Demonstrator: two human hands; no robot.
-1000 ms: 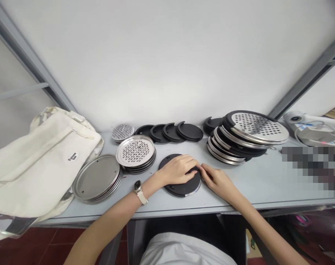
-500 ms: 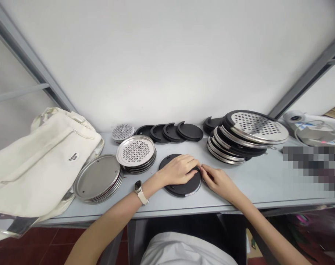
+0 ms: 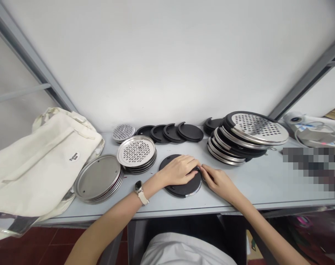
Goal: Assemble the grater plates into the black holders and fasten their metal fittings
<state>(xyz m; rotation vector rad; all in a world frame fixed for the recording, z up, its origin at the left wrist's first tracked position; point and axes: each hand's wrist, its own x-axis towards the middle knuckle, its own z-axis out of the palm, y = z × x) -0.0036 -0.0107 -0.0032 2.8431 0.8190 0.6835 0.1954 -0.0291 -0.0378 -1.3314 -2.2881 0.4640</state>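
Note:
A round black disc [image 3: 181, 189] with a shiny metal strip along its lower right rim lies flat on the table. Across its top rests my left hand [image 3: 181, 169], wearing a wristwatch, with its fingers bent over the disc and the tips at the right rim. My right hand [image 3: 214, 178] pinches at that same rim, thumb and forefinger pressed together; whatever is between them is too small to make out. Left of the disc stand a stack of metal grater plates [image 3: 136, 151] and a stack of plain metal discs [image 3: 99, 176].
A tall stack of black-rimmed round graters [image 3: 258, 127] stands on the right. Several black covers [image 3: 191, 132] overlap along the wall, beside small grater plates [image 3: 123, 132]. A cream bag [image 3: 46, 158] covers the table's left end. A white device with cables [image 3: 307, 130] sits far right.

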